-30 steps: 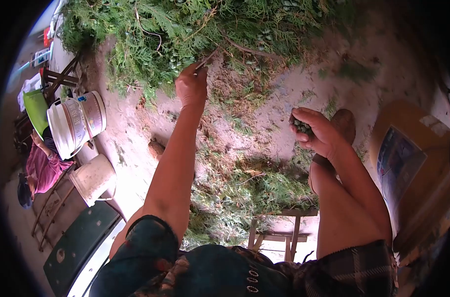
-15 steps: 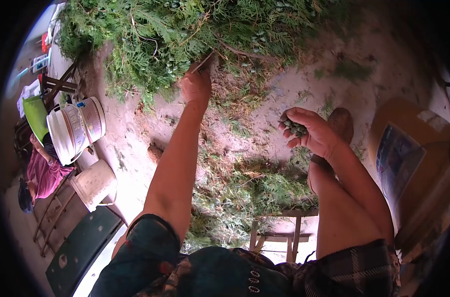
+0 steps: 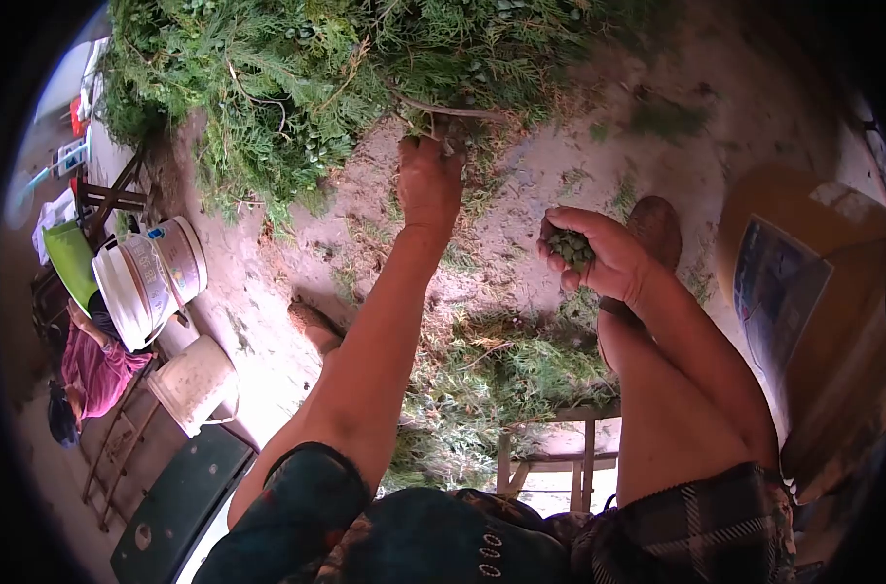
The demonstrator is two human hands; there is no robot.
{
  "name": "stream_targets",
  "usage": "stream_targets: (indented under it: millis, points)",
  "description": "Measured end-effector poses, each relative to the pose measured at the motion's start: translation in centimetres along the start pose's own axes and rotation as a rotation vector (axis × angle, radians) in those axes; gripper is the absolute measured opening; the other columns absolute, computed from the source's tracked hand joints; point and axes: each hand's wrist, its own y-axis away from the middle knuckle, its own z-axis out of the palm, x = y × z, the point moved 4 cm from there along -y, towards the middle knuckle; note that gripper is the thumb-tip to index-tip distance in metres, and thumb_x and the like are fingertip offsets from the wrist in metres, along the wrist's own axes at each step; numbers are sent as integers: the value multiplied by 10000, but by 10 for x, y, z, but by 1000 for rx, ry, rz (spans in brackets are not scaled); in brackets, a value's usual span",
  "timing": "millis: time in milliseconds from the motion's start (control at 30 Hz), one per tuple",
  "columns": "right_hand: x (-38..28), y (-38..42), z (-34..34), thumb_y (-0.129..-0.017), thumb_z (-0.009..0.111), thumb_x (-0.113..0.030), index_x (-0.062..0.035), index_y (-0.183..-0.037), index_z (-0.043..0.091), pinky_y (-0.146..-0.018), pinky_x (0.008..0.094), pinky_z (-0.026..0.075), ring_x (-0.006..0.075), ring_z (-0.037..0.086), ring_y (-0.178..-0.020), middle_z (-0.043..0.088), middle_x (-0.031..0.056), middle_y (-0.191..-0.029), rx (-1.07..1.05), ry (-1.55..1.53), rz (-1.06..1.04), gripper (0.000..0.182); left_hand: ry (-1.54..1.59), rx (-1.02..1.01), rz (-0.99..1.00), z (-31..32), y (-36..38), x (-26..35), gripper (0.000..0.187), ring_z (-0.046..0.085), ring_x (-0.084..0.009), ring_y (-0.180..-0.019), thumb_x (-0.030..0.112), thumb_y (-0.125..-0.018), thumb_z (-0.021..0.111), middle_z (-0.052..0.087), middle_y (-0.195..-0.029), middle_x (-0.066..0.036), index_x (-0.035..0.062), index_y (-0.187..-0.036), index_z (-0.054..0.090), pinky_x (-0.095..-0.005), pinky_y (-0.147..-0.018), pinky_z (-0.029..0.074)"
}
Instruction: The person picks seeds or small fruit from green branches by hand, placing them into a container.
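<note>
My left hand (image 3: 429, 185) is closed at the lower edge of a big heap of green conifer branches (image 3: 307, 78), close to a bare brown stem (image 3: 453, 111). What its fingers hold is too small to make out. Turned palm up, my right hand (image 3: 604, 255) is curled round a small pile of green cones (image 3: 571, 250). Below and between my arms, loose green sprigs (image 3: 501, 375) lie scattered on the ground.
At the left are white buckets (image 3: 192, 384), a green basin (image 3: 70, 261), a dark green board (image 3: 182, 506) and a seated person in pink (image 3: 97, 375). A brown box (image 3: 803, 273) stands at the right. A wooden stool (image 3: 587, 457) is low in view.
My left hand has moved right and slightly down from the branches. My right hand still holds the cones, its fingers curled more closely round them. The view has shifted slightly.
</note>
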Motion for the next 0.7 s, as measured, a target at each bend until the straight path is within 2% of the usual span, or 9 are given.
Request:
stream_targets:
  millis: [100,167,200,267,300,367,400,467,700]
  points:
    - [-2,0,-3,-871,534,-302,-72,-804,560,-426,280,417,123,528,-590,587,65,-741,32,22,-27,241,38,46,16,-2,-2,-6,267,612,-276,-681,128,-771,654,627,-852,-171,-3,-1000,609,-364,-616,474]
    - [-2,1,-2,-871,535,-309,-75,-802,561,-433,286,419,124,527,-593,586,64,-739,27,31,-36,245,332,-174,-297,-7,4,-13,266,619,-249,-675,93,-764,636,624,-852,-174,-39,-991,596,-357,-598,477]
    - [-3,2,-2,-871,539,-287,-65,-809,554,-416,270,426,127,538,-585,584,78,-743,44,8,-36,231,330,-172,-297,-9,7,-15,266,619,-249,-675,93,-764,636,624,-852,-174,-39,-991,596,-357,-598,477]
    - [-1,3,-3,-871,544,-264,-55,-816,547,-398,254,433,130,548,-577,581,91,-748,63,-23,-35,216,937,-184,-660,0,22,-29,233,617,-197,-676,114,-774,627,626,-814,-150,-32,-955,607,-331,-593,476]
    - [-2,2,-4,-872,544,-267,-57,-817,547,-400,256,432,129,547,-574,583,88,-748,59,-20,-37,218,936,-188,-660,4,24,-34,233,617,-197,-676,114,-774,627,626,-814,-150,-32,-955,607,-331,-593,476]
    - [-1,2,-6,-872,545,-270,-58,-818,548,-402,257,431,127,546,-572,585,86,-748,58,-15,-39,219,747,-23,-491,-2,19,-32,145,620,-262,-663,73,-757,580,631,-758,-170,0,-861,650,-340,-611,475]
    - [-1,2,-7,-872,546,-272,-58,-818,548,-402,258,429,126,545,-569,586,84,-749,64,-16,-43,221,748,-23,-492,-3,14,-28,145,620,-262,-663,73,-757,580,631,-758,-170,0,-861,650,-340,-611,475]
    - [-2,2,-7,-872,547,-275,-59,-818,548,-402,259,427,125,544,-567,587,82,-750,71,-13,-46,223,396,44,-353,-11,-1,-15,154,619,-290,-669,102,-753,581,633,-770,-182,4,-853,645,-369,-610,464]
    - [-1,3,-7,-870,552,-288,-73,-826,551,-404,255,417,124,542,-578,587,76,-755,88,11,-40,220,272,70,-390,4,-13,-23,132,607,-345,-682,120,-720,601,638,-789,-193,13,-786,638,-381,-626,463]
